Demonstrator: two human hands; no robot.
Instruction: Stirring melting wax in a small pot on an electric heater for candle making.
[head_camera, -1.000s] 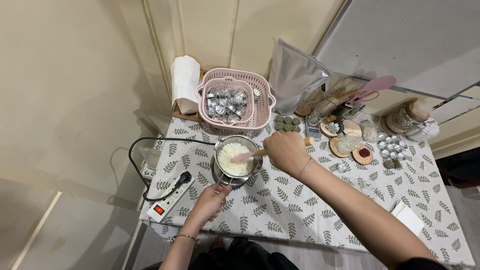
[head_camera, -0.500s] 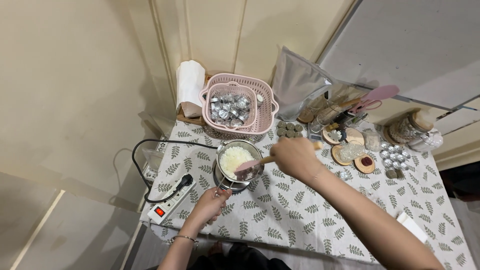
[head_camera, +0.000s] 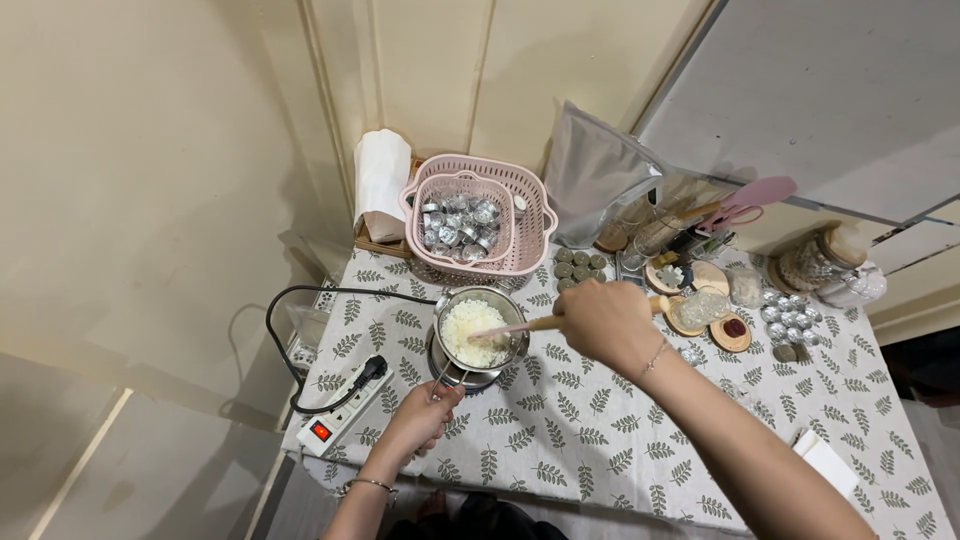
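Pot (head_camera: 478, 335) of white flakes sits left of my right hand (head_camera: 605, 322); spatula (head_camera: 520, 325) runs nearly level, blade in the flakes, handle in my closed right fist. My left hand (head_camera: 420, 415), just below the pot, pinches its handle; 2 hands engaged

The right hand (head_camera: 607, 322) covers the middle of the spatula (head_camera: 520, 326) handle; the blade end is sunk in the white flakes, outline unclear. The left hand (head_camera: 422, 415) hides the end of the pot (head_camera: 482, 332) handle. The pot conceals most of the burner (head_camera: 462, 377) below it. Both arms are cut off by the bottom edge. Items in the basket (head_camera: 478, 214) are too small to identify. The table (head_camera: 600, 470) runs past the right edge.
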